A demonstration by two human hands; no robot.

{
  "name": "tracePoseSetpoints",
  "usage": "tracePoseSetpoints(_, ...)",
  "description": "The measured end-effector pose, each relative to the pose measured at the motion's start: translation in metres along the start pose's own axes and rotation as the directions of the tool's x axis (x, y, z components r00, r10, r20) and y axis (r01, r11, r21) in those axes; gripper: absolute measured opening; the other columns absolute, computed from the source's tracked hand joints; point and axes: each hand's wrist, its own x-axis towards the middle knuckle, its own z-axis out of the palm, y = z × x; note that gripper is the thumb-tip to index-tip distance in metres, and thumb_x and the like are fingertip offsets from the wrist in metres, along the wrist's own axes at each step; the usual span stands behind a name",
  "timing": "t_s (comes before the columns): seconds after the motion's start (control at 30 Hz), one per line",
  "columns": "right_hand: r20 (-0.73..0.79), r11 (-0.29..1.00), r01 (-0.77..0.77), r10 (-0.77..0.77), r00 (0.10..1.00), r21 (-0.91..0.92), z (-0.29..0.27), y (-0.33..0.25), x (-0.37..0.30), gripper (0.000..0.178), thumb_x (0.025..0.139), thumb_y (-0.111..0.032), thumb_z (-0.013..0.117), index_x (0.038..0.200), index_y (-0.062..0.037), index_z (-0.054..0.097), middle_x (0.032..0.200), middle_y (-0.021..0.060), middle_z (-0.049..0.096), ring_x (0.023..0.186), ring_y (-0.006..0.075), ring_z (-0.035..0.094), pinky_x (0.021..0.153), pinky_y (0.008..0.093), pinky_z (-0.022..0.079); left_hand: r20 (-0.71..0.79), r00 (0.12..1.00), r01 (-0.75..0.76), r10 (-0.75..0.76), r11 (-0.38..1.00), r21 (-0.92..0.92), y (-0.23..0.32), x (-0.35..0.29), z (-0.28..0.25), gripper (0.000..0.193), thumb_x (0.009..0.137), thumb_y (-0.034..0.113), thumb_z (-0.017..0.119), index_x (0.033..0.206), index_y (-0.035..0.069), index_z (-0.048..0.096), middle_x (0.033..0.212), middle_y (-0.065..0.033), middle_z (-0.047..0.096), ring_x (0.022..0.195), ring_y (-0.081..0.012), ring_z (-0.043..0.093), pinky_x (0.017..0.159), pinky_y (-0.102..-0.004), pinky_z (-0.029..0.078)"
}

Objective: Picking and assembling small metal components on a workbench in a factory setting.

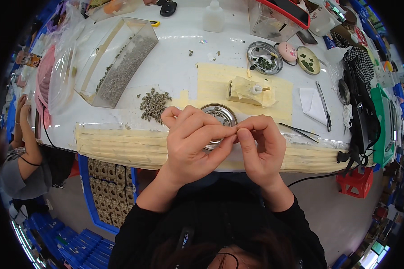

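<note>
The left hand and the right hand meet fingertip to fingertip above the padded front edge of the worktop. In each, the grip is a thumb and forefinger pressed together, seemingly pinching a small piece between the two hands; it is mostly covered, so its shape and material cannot be told. Judging by its size, it should be very light and easy to drop or flick away; its stiffness is unclear, and a gentle hold with the very tips, on its outer ends, seems best.

The padding is ridged, cream-coloured and wrinkled, like layered tape. Just beyond the hands, partly hidden, stands a round, shiny metal dish holding small greyish bits. Slim, dark tweezers lie to the right, smooth and pointed; to the left, a loose pile of rough, grey-green pieces looks dry and gritty. Farther back sit a blocky, tape-wrapped stand, a clear, stiff-walled bin of grey granules, and a translucent, round-shouldered bottle.
</note>
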Motion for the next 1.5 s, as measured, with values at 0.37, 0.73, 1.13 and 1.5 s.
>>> tracePoseSetpoints(0.37, 0.043, 0.995, -0.046, 0.043, 0.998, 0.092, -0.0024, -0.0015, -0.0001, 0.009, 0.095, -0.004, 0.061, 0.096, 0.0051, 0.061, 0.086, 0.008, 0.066, 0.075, 0.0118, 0.066, 0.069, 0.0248, 0.054, 0.026, 0.999, 0.02, -0.018, 0.997, -0.07, 0.0, 0.0001, -0.0033, 0.024, 0.064, 0.006, 0.08, 0.085, 0.016, 0.074, 0.076, 0.0069, 0.06, 0.071, -0.0124, 0.053, 0.076, -0.034, 0.025)
tracePoseSetpoints(0.73, 0.029, 0.992, -0.087, 0.085, 0.996, 0.095, -0.0038, 0.0006, -0.0001, 0.009, 0.091, -0.002, 0.067, 0.095, 0.0042, 0.062, 0.085, 0.0064, 0.067, 0.074, 0.0091, 0.063, 0.069, 0.0229, 0.052, -0.042, 0.997, -0.06, 0.063, 0.995, 0.076, 0.0013, -0.0006, -0.0016, 0.03, 0.062, 0.008, 0.082, 0.089, 0.016, 0.075, 0.077, 0.0071, 0.061, 0.072, -0.0122, 0.053, 0.075, -0.0347, 0.025)
tracePoseSetpoints(1.13, -0.068, 0.991, 0.096, -0.103, 0.992, -0.095, 0.0035, 0.0012, 0.0022, 0.009, 0.086, 0.0, 0.07, 0.089, 0.0028, 0.063, 0.081, 0.0071, 0.065, 0.071, 0.0113, 0.064, 0.067, 0.0232, 0.052, -0.028, 0.997, -0.067, 0.074, 0.979, 0.19, 0.005, -0.0001, 0.0007, 0.029, 0.065, 0.003, 0.081, 0.091, 0.014, 0.075, 0.077, 0.0052, 0.061, 0.071, -0.0139, 0.053, 0.077, -0.0328, 0.027)
tracePoseSetpoints(1.5, 0.119, 0.964, -0.205, 0.186, 0.975, 0.168, -0.0059, -0.0066, 0.0035, 0.015, 0.1, -0.009, 0.055, 0.095, 0.0042, 0.059, 0.084, 0.0055, 0.064, 0.075, 0.0096, 0.063, 0.069, 0.0232, 0.052, -0.011, 0.997, -0.076, 0.077, 0.994, 0.082, 0.0025, -0.0002, -0.0024, 0.03, 0.063, 0.009, 0.082, 0.09, 0.015, 0.075, 0.077, 0.0066, 0.06, 0.071, -0.0126, 0.053, 0.076, -0.0342, 0.025)
